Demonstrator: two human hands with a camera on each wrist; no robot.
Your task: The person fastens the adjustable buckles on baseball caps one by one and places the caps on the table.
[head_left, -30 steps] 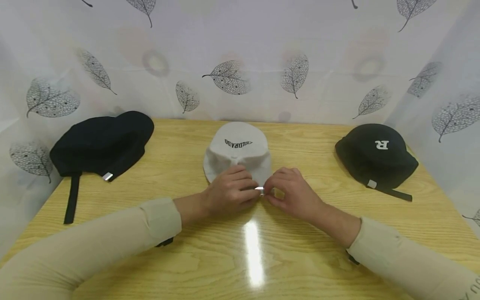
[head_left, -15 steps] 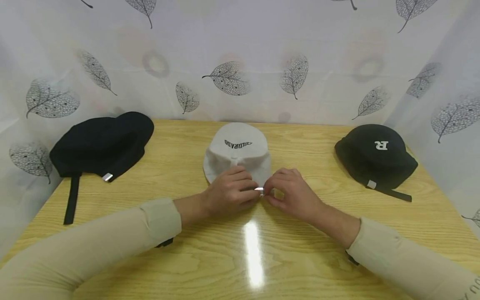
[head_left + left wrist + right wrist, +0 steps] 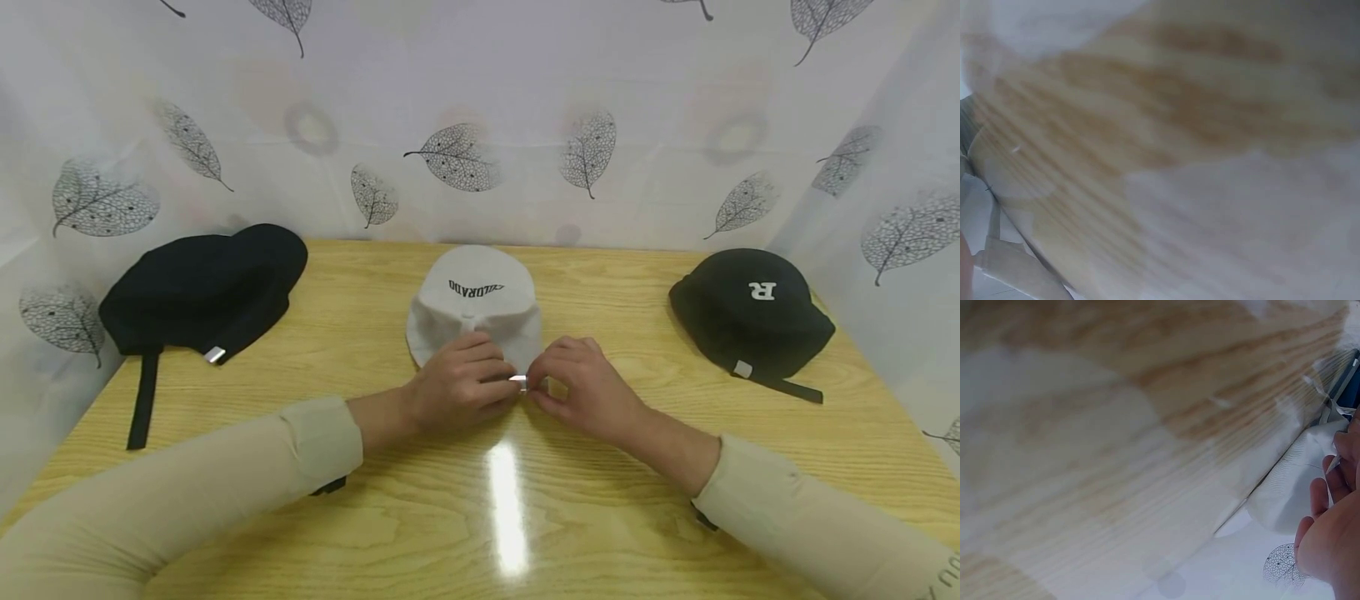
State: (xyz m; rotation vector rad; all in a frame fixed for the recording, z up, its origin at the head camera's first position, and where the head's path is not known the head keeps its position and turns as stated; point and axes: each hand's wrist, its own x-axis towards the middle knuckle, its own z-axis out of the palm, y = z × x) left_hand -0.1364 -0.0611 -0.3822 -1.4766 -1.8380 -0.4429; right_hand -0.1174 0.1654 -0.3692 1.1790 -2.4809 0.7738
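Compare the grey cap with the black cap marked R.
Lettering: the grey cap has dark letters; the black cap, a white R.
Handling: left hand and right hand are at the grey cap's buckle; the black cap is untouched.
The black cap's strap sticks out loose; the grey cap's is mostly hidden.
Both sit on the table.

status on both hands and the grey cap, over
Left hand gripping grey cap at buckle. Right hand pinching close beside it. Dark caps off either side, nothing seen blocking.
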